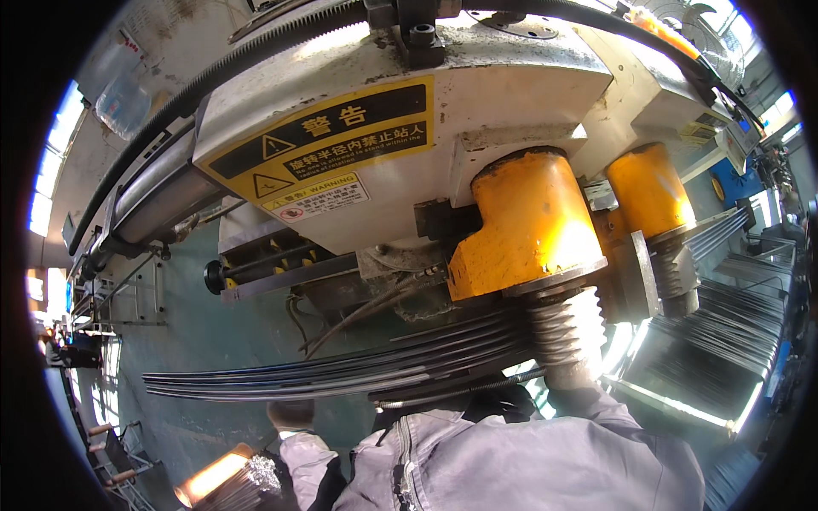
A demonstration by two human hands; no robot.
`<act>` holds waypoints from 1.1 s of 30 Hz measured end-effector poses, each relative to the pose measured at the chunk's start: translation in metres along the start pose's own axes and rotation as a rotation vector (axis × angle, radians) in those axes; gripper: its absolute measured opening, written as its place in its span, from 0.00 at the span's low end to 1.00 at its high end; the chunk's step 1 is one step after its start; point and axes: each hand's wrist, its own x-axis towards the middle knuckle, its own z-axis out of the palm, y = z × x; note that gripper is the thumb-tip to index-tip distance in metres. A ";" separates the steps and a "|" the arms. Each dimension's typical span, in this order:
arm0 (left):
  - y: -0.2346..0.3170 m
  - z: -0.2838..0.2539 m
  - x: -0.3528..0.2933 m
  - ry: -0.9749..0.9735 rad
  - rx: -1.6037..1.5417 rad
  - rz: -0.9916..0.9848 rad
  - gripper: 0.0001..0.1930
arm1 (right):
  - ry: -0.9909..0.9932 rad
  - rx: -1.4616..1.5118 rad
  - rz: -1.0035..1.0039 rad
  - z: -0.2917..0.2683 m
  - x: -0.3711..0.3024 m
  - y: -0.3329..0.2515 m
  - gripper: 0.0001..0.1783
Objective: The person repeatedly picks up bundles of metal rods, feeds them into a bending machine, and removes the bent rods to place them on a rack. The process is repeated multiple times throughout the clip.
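A bundle of long thin metal tubes (341,375) runs crosswise in front of me, its left ends bunched together and its right part passing behind a ribbed pale column (567,328). My left hand (291,415), dark and seemingly gloved, is right at the lower edge of the bundle near its left end; its fingers are hidden. My right arm (596,404) in a grey sleeve reaches up to the foot of the ribbed column, where the hand cannot be made out. Above that column is a large orange cylinder (532,226) of the machine.
The machine's cream body (511,102) with a yellow-black warning plate (341,132) overhangs the tubes. A second orange cylinder (652,192) stands to the right. More tubes (724,324) lie on a rack at right. Rolls and a shiny bundle (256,477) are at lower left.
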 end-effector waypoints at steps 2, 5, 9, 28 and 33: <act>0.046 0.019 -0.016 -0.058 0.419 0.249 0.16 | 0.003 0.042 0.057 -0.017 -0.003 0.015 0.21; 0.083 0.018 -0.024 -0.050 0.517 0.435 0.15 | -0.013 0.088 0.065 -0.016 -0.002 0.016 0.21; 0.088 -0.011 -0.008 0.030 0.585 0.517 0.13 | -0.050 0.159 -0.069 0.018 -0.003 -0.014 0.21; 0.115 -0.045 0.041 1.433 2.080 0.521 0.11 | 0.477 0.904 -0.456 -0.078 -0.231 -0.194 0.24; 0.059 -0.111 0.035 1.559 2.773 0.570 0.16 | 0.476 1.171 -0.547 -0.090 -0.210 -0.221 0.21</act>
